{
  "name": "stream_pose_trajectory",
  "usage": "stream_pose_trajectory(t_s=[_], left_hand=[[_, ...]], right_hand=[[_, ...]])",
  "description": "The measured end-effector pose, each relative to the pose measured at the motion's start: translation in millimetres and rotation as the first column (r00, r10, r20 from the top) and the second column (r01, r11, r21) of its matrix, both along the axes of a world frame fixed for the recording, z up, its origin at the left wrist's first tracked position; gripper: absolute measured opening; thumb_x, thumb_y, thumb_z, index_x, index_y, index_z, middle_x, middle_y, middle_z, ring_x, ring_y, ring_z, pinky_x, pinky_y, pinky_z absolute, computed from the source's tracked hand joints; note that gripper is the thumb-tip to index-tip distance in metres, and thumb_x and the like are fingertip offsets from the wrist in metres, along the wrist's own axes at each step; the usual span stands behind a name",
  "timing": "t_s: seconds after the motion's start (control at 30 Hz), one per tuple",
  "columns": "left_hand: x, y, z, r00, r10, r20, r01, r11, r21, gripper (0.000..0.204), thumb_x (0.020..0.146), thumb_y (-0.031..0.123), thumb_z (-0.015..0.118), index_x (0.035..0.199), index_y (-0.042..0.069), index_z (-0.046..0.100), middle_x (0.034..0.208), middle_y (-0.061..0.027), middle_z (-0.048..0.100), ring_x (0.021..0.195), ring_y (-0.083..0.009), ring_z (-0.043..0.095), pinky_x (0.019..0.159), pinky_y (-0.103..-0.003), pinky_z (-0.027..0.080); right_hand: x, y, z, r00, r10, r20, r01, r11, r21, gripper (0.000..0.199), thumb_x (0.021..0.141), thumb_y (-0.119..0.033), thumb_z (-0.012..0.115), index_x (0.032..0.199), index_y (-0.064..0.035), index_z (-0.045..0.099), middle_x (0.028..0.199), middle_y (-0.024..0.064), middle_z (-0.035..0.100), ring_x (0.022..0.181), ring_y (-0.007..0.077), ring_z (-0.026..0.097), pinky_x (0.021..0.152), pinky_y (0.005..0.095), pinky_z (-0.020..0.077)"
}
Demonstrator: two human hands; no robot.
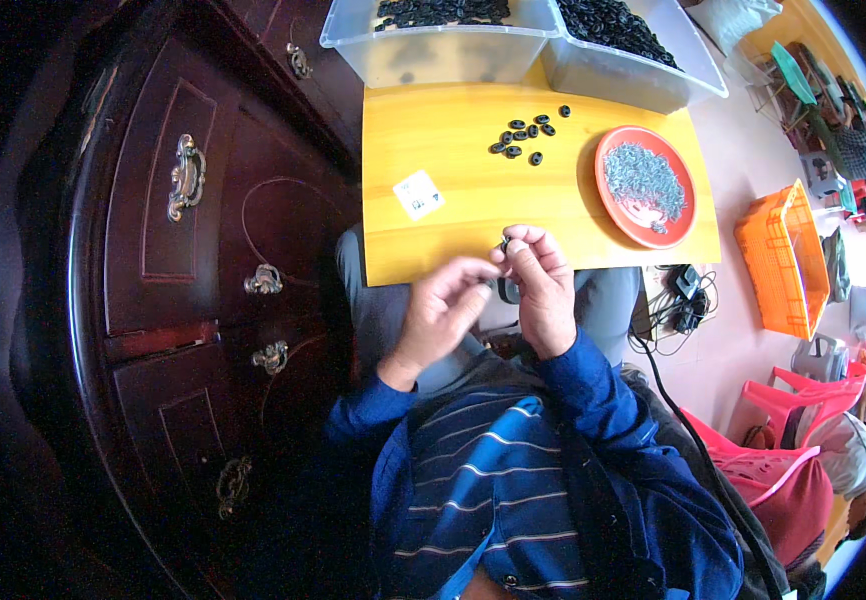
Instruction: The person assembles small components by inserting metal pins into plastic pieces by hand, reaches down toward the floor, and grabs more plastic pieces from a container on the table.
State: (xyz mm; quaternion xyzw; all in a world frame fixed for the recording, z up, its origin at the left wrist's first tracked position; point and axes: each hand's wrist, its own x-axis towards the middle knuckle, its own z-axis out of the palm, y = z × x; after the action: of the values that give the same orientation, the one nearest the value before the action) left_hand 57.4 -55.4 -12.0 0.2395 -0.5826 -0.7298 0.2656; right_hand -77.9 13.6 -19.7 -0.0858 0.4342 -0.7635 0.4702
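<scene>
My right hand [545, 295] is closed, thumb against fingers, on a small black oval piece [505, 243] at the near edge of the yellow board [513, 215]. Close beside it is my left hand [443, 312], its fingers curled and its thumb drawn in toward them. Whatever lies between those left fingertips is too small to make out. Farther up the board lie several loose black oval pieces [520, 135] of the same look. To their right an orange-red plate [601, 190] carries a heap of small, thin, silvery metal pieces [643, 178], perhaps screws.
Two translucent bins [443, 62] with black pieces stand at the board's far side. A white printed card [419, 195] lies on its left. Dark wooden cabinets [183, 280] flank me on the left. Rightward are black cables [688, 305], an orange crate [783, 260], pink chairs and other people.
</scene>
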Motion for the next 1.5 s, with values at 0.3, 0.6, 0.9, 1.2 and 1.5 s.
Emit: stream_pose_trajectory(t_s=[0.3,0.6,0.9,1.2,1.5], left_hand=[[10.0,-33.5,-2.3,0.995,0.094,-0.023,-0.096,0.994,-0.061,0.026,0.091,-0.005,0.065,0.117,-0.001,0.063,0.098,0.0004,0.066,0.086,-0.0044,0.062,0.08,-0.02,0.051],[2.7,-32.0,-2.5,0.997,0.061,-0.044,-0.064,0.996,-0.061,0.027,0.092,-0.005,0.064,0.118,-0.002,0.062,0.097,-0.0032,0.069,0.087,-0.0086,0.068,0.08,-0.023,0.053],[-1.1,-32.0,-1.9,0.998,0.054,-0.009,-0.055,0.996,-0.068,0.027,0.091,-0.005,0.066,0.118,-0.001,0.064,0.097,-0.0022,0.07,0.086,-0.0076,0.068,0.079,-0.022,0.054],[-0.7,-34.3,-5.4,0.998,0.051,0.038,-0.045,0.986,-0.162,0.028,0.088,-0.005,0.069,0.115,0.002,0.068,0.093,0.0006,0.066,0.08,-0.0046,0.062,0.074,-0.02,0.051],[2.8,-42.7,2.6,0.993,0.048,0.108,-0.002,0.921,-0.391,0.029,0.083,-0.005,0.072,0.111,0.002,0.072,0.085,-0.0011,0.061,0.072,-0.0061,0.058,0.065,-0.021,0.049]], right_hand=[[5.8,4.4,-3.0,0.947,0.115,-0.3,-0.12,0.993,0.0,0.015,0.101,-0.008,0.06,0.115,-0.0022,0.063,0.098,0.0031,0.068,0.087,0.0097,0.066,0.078,0.0225,0.0517],[2.3,5.1,-8.6,0.93,0.153,-0.334,-0.157,0.988,0.014,0.015,0.101,-0.005,0.06,0.116,-0.0007,0.062,0.099,0.0031,0.068,0.087,0.0098,0.066,0.079,0.0232,0.0528],[-2.5,4.5,-13.7,0.899,0.181,-0.399,-0.167,0.984,0.069,0.015,0.1,-0.007,0.061,0.113,-0.0002,0.063,0.094,0.0018,0.069,0.086,0.0066,0.063,0.078,0.0234,0.0519],[-1.7,2.1,-12.1,0.89,0.161,-0.426,-0.16,0.986,0.037,0.013,0.099,-0.006,0.061,0.11,0.0002,0.063,0.093,0.0017,0.069,0.083,0.0063,0.062,0.076,0.0231,0.0518],[-1.6,3.3,-14.7,0.901,0.235,-0.364,-0.234,0.971,0.048,0.016,0.1,-0.004,0.061,0.114,0.0017,0.061,0.097,0.0029,0.067,0.085,0.0083,0.061,0.079,0.0232,0.0517]])
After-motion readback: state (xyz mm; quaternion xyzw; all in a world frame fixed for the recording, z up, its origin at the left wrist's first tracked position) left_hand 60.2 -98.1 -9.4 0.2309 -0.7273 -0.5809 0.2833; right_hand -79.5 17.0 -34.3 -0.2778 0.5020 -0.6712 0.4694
